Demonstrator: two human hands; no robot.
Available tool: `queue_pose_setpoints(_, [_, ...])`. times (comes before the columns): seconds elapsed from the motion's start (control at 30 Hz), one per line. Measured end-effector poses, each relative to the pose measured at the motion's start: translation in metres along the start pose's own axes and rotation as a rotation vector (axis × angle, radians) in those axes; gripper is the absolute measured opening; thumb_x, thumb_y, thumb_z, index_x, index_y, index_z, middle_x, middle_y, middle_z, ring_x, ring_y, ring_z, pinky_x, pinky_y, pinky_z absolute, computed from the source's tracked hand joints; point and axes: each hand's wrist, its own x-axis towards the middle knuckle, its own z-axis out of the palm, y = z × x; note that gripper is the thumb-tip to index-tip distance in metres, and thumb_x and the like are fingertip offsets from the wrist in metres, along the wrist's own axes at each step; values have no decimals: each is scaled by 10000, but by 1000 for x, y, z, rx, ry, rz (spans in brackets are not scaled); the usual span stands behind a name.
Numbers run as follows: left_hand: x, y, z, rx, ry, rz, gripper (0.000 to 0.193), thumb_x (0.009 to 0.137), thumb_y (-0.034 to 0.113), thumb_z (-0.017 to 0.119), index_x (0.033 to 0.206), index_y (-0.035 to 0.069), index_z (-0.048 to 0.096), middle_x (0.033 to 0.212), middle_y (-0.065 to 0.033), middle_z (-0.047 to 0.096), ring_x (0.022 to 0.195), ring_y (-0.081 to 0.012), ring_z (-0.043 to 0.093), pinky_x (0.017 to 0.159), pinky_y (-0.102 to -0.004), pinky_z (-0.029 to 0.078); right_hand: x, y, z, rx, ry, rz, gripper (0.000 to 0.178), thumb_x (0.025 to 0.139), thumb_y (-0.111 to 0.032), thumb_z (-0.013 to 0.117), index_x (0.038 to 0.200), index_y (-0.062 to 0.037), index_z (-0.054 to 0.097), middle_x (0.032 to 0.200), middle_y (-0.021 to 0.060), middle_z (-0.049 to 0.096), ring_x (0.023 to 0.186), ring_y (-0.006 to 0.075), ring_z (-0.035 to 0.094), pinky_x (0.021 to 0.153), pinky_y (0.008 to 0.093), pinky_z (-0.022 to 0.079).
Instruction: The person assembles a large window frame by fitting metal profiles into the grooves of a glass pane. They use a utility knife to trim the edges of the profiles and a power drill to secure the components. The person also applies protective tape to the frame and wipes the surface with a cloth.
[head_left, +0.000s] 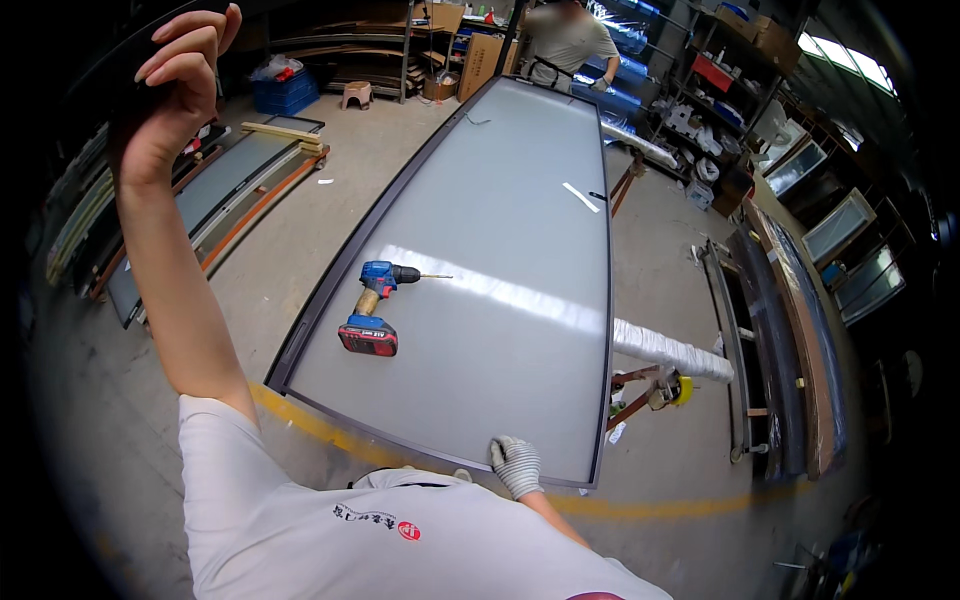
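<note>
My bare left hand point(185, 85) is raised at the upper left, close to the dark rim, with its fingers loosely bent and apart; I see nothing held in it. My right hand point(515, 466) wears a striped grey-white glove and rests at the near end of a large frosted glass panel point(500, 210) in a dark frame. Its fingers are curled under, so what they hold, if anything, is hidden. On the glass lies a blue cordless drill point(375, 300) with a red-and-black battery and a long bit pointing right, apart from both hands.
At the panel's far end stands another person point(570, 45), one hand gloved. A white strip point(581, 197) lies on the glass. A wrapped white support bar point(670, 350) sticks out right, beneath the panel. Framed panels point(240, 170) lie left; long profiles point(790, 340) stack right. Shelves point(715, 90) stand behind.
</note>
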Motion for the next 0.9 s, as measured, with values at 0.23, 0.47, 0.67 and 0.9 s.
queue_pose_setpoints(0.23, [1, 3, 1, -25, 24, -32, 427, 999, 172, 242, 1293, -137, 220, 728, -72, 421, 474, -138, 408, 421, -245, 359, -1, 0, 1, 7, -6, 13, 159, 825, -245, 567, 875, -105, 622, 781, 138, 635, 722, 333, 604, 680, 436, 483])
queue_pose_setpoints(0.47, [1, -20, 2, 66, -7, -24, 483, 994, 269, 205, 1254, -137, 234, 730, -75, 433, 470, -141, 424, 430, -248, 379, -3, -1, 4, 28, 57, -6, 148, 809, -231, 576, 862, -101, 624, 752, 141, 631, 697, 335, 601, 664, 440, 481])
queue_pose_setpoints(0.67, [3, -37, 11, 92, 5, 12, 430, 1005, 225, 218, 1232, -138, 256, 717, -73, 430, 472, -146, 421, 414, -249, 374, -1, -7, -3, 37, 31, 44, 144, 816, -230, 565, 843, -99, 621, 758, 148, 629, 708, 338, 601, 664, 445, 478])
queue_pose_setpoints(0.9, [6, -82, 3, 136, -41, -32, 564, 971, 379, 282, 1216, -128, 239, 797, -90, 441, 509, -151, 422, 474, -264, 388, -3, -6, -13, 44, 0, 95, 188, 832, -229, 574, 925, -80, 641, 780, 140, 650, 691, 299, 613, 653, 405, 492])
